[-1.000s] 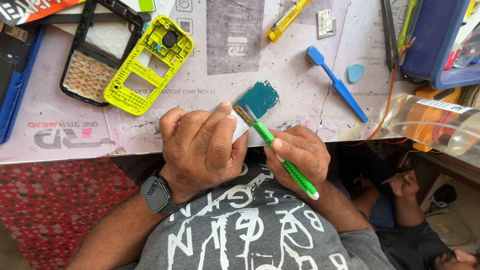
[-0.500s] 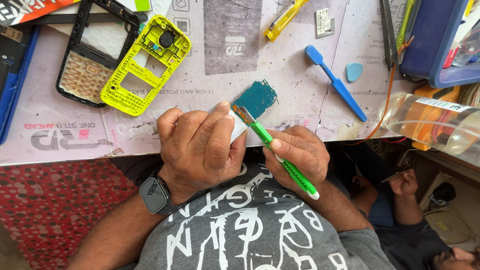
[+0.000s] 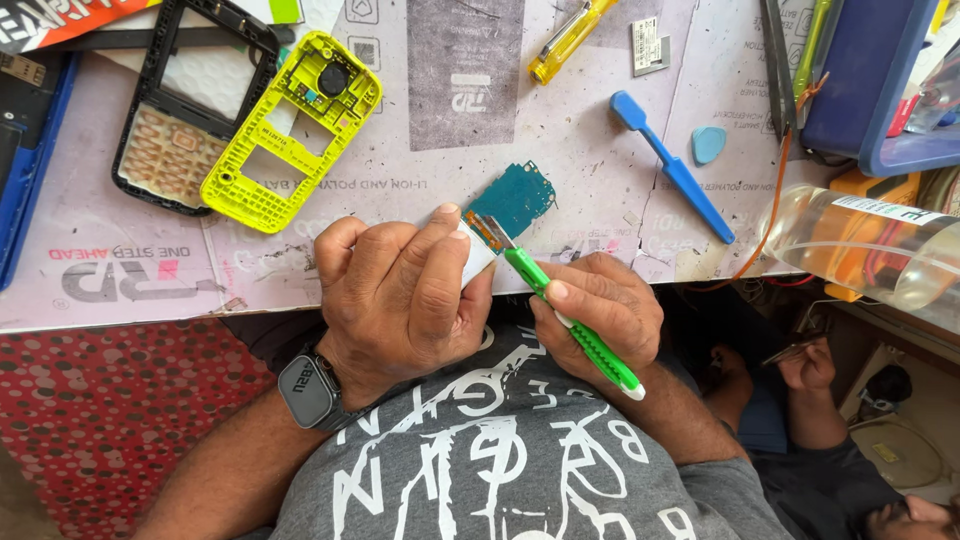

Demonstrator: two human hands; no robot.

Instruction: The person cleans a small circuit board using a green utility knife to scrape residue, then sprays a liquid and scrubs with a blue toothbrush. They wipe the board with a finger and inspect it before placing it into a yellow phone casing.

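Our left hand (image 3: 400, 290) wraps its fingers around the teal board (image 3: 515, 200) at the near edge of the counter (image 3: 600, 100). Our right hand (image 3: 600, 310) grips a green knife (image 3: 570, 325), its blade touching the board.

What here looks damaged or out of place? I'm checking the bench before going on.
The work mat is scuffed and stained near the teal circuit board. A clear plastic tube lies tilted over the bench's right edge. Nothing looks spilled.
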